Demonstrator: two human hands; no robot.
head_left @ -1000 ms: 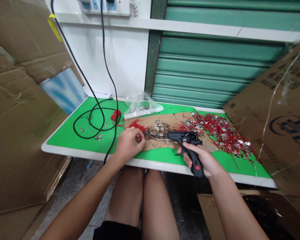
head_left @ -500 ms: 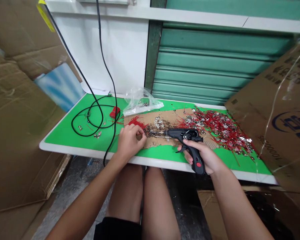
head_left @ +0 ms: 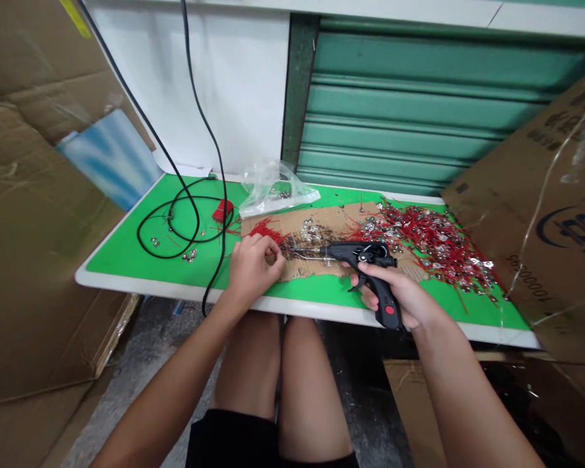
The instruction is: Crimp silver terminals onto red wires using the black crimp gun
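Observation:
My right hand (head_left: 394, 286) is wrapped round the black grip of a soldering gun (head_left: 365, 255), which has a red dot low on its handle. Its thin metal tip and a curved feed tube point left over a scorched piece of cardboard (head_left: 285, 224). Close to that tip, my left hand (head_left: 256, 260) is closed in a pinch; what sits between the fingertips is too small to make out. Just behind the left hand lies a bunch of red wires (head_left: 264, 231). Small silvery metal pieces (head_left: 311, 229) rest on the cardboard beyond the tip.
A heap of red wires with metal pieces (head_left: 433, 240) covers the right of the green tabletop (head_left: 121, 250). A clear plastic bag (head_left: 277, 195), a red block (head_left: 223, 211) and a looped black cable (head_left: 149, 224) lie further back and left. Large cardboard boxes (head_left: 560, 214) flank the table.
The view has tilted down slightly, so the table sits a little higher in it. Both hands keep nearly the same pose, with the soldering gun's tip still beside the left fingertips.

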